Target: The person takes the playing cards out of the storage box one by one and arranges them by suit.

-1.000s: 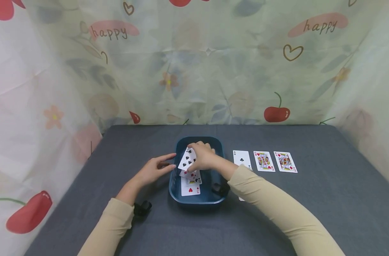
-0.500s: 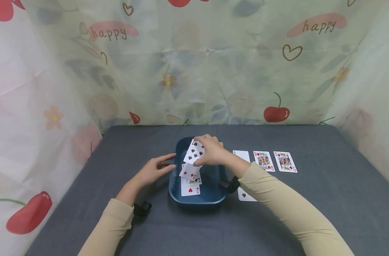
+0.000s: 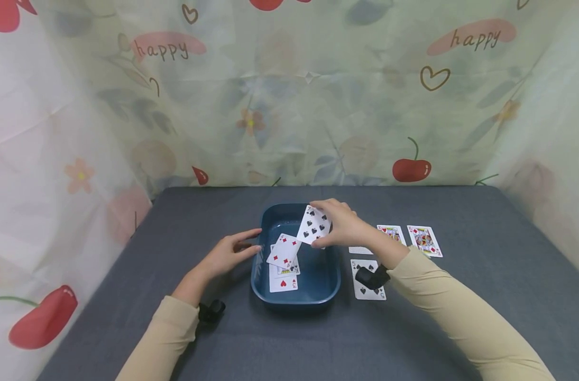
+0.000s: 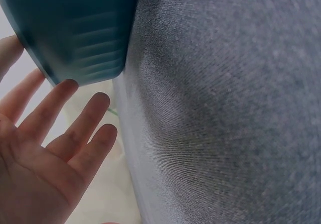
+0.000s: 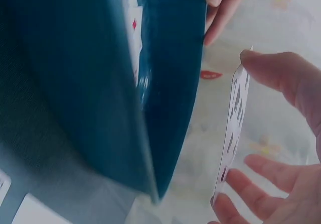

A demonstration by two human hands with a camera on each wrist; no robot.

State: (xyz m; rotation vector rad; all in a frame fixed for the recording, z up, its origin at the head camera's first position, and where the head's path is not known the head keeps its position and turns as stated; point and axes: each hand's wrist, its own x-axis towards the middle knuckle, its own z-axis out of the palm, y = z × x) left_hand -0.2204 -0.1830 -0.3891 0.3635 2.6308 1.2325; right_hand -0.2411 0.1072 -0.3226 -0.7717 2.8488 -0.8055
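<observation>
My right hand (image 3: 343, 225) pinches a spades playing card (image 3: 314, 226) by its edges, above the right side of a dark blue plastic basin (image 3: 296, 302). In the right wrist view the card (image 5: 233, 128) is seen nearly edge-on between thumb and fingertips. Inside the basin, a diamonds card (image 3: 284, 251) overlaps a face card and a hearts card (image 3: 283, 284). My left hand (image 3: 224, 255) touches the basin's left rim with extended fingers; the left wrist view shows its fingertips (image 4: 67, 86) against the basin wall.
Right of the basin lie a five of spades (image 3: 367, 292), partly covered by the wrist camera (image 3: 372, 277), a king of diamonds (image 3: 424, 241) and a king of hearts (image 3: 389, 230) partly behind my right arm. Another card (image 3: 359, 250) is mostly hidden. Patterned cloth (image 3: 308, 106) hangs behind the table.
My right hand has lifted the spades card off the diamonds card and carried it rightward over the basin. More of the five of spades now shows. My left hand stays put.
</observation>
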